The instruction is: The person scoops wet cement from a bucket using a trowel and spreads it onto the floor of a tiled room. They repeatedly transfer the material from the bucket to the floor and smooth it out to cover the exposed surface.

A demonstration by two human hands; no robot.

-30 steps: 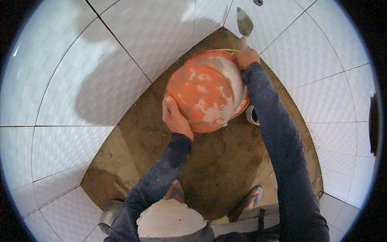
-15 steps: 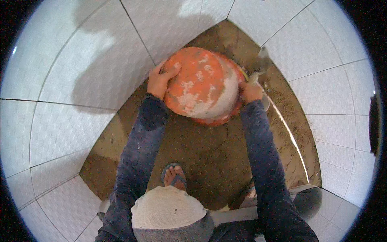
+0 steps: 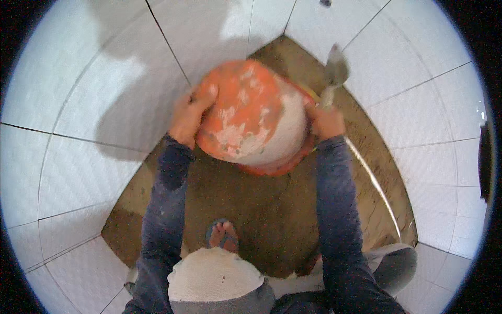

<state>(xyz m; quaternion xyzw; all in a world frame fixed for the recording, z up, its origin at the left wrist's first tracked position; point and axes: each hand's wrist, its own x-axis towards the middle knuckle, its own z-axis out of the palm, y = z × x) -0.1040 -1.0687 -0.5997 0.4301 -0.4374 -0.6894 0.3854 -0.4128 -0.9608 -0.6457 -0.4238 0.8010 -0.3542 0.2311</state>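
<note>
An orange rubber tub (image 3: 246,110), smeared with pale dried mortar, is tipped over with its base facing up toward me and its mouth turned away to the right. My left hand (image 3: 192,115) grips the edge of its base, thumb on top. At the rim on the other side, my right hand (image 3: 325,120) is closed, with the handle of a trowel (image 3: 337,67) coming out of it. The trowel's metal blade points away toward the far corner. Whatever lies inside the tub is hidden.
Brown, sandy floor (image 3: 251,209) lies under the tub, hemmed in by white tiled walls (image 3: 120,94). A bright white line (image 3: 374,180) runs along the floor at the right. My sandalled foot (image 3: 223,235) stands near the bottom. Something dark (image 3: 485,162) shows at the far right edge.
The tub has shifted slightly left and toward me, my left hand moving with it. The trowel blade now stands up more clearly beyond my right hand.
</note>
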